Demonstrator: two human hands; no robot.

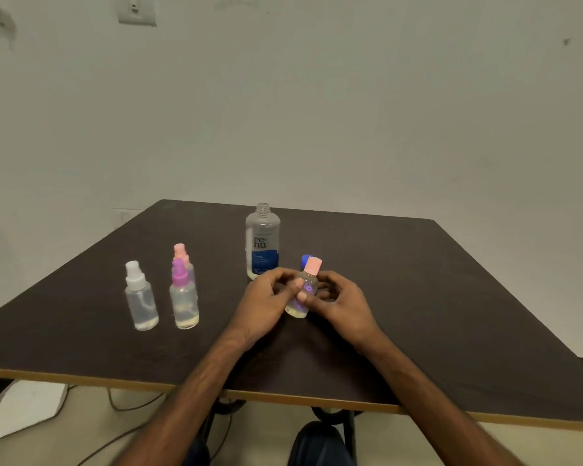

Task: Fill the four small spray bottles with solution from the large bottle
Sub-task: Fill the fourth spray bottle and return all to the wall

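**Pink-capped bottle (303, 292) gripped by both hands**

It leans slightly, low over the middle of the dark table (435, 297); whether its base touches is unclear. The left hand (266, 297) and right hand (344, 302) both curl round its clear body, thumbs pressing it. It is probably light, stiff plastic, slick if wet, and best held at the body. Just behind stand the uncapped large bottle (262, 240) and a blue cap (306, 258). Three spray bottles (184, 302) stand well to the left. The tabletop looks hard and smooth, with a pale wall (317, 112) beyond.
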